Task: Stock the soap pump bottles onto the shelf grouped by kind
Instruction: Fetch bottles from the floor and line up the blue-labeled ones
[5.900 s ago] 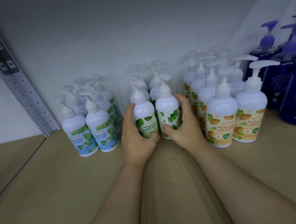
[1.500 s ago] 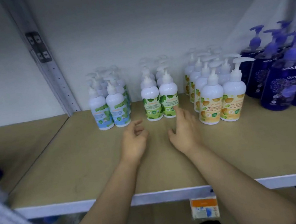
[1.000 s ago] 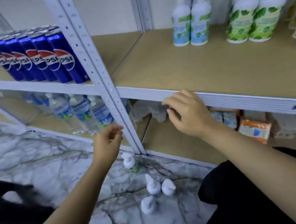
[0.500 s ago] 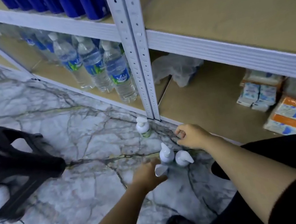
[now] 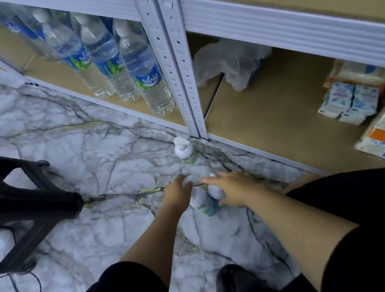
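On veined marble floor, both hands loosely cup smooth white pump bottles.

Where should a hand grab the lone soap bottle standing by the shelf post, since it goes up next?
Grip the soap bottle around its white shoulder, just under the pump, coming from above: it stands upright, apart from the other bottles, with the shelf post close behind.

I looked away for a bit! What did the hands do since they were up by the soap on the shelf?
Both hands let go of the green-label bottles on the shelf and came down to the floor. Now the left hand and right hand are closing around the pump bottles standing there. The lone bottle by the shelf post stayed put.
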